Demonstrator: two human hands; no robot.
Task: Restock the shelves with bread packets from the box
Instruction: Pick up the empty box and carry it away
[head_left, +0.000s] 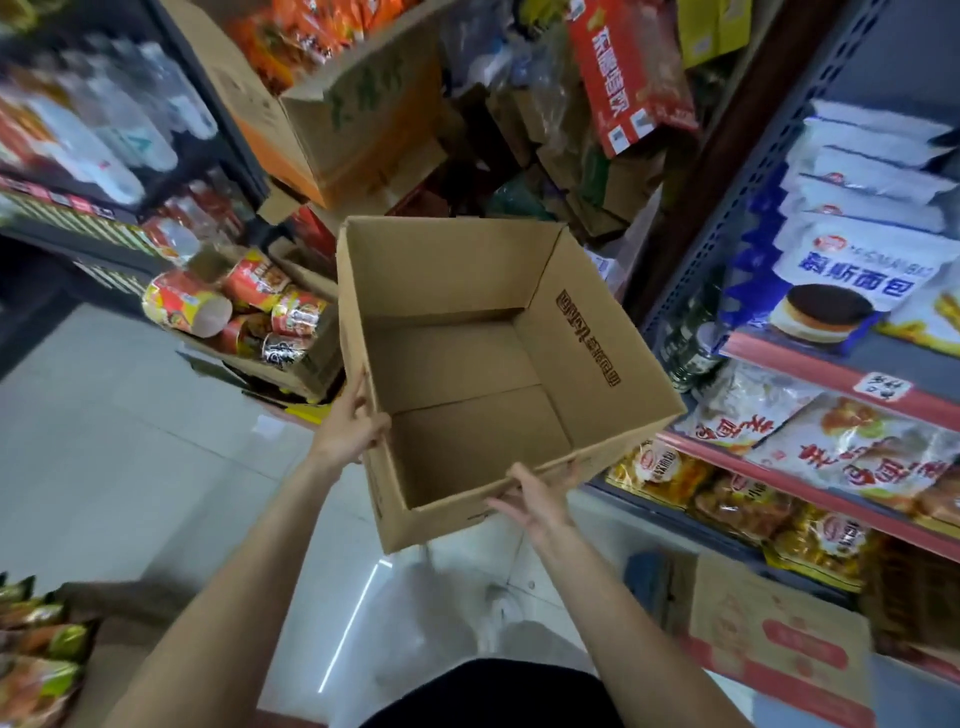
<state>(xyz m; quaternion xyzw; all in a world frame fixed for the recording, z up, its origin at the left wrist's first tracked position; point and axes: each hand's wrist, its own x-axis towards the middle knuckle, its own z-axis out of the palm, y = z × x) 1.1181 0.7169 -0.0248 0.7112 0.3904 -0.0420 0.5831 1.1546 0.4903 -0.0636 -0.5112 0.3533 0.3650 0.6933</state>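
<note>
An open brown cardboard box (587, 332) hangs in the air at the centre of the head view, tilted, with nothing inside it. My left hand (349, 423) grips its left wall, thumb over the rim. My right hand (535, 499) is at the near rim with the fingers spread and straight, touching the wall's outside. Bread packets (852, 280), white and blue with a chocolate cake picture, are stacked on the right-hand shelf (810, 379). More bread bags (852, 447) lie on the shelf below.
A heap of cartons (332, 119) and snack packs fills the aisle's far end. A low box of instant noodle cups (244, 306) sits on the floor at left. A red-and-tan carton (779, 639) stands under the right shelf. Bottle shelves line the left.
</note>
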